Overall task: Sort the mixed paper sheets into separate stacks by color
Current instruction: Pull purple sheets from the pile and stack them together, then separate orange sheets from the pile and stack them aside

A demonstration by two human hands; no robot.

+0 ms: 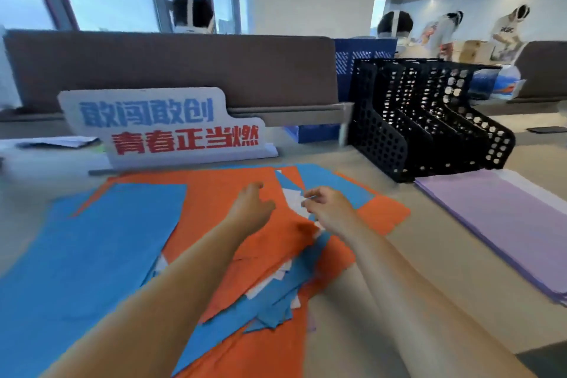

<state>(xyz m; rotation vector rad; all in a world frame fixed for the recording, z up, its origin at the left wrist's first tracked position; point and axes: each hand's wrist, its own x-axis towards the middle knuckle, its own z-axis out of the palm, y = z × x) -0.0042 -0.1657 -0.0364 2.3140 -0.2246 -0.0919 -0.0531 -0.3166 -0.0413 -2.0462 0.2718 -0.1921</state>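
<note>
A mixed pile of orange sheets (224, 196), blue sheets (276, 301) and white sheets (294, 201) covers the desk in front of me. A large blue sheet (92, 248) lies at the left of the pile. A stack of purple sheets (503, 224) lies apart at the right. My left hand (251, 209) rests on an orange sheet near the middle of the pile, fingers loosely bent. My right hand (325, 205) pinches the edge of a white sheet between thumb and fingers, just right of my left hand.
A black perforated file rack (429, 120) stands behind the purple stack. A white sign with blue and red characters (165, 126) stands behind the pile, before a brown divider (184, 67). Loose papers (58, 142) lie at the far left. Other people work beyond the divider.
</note>
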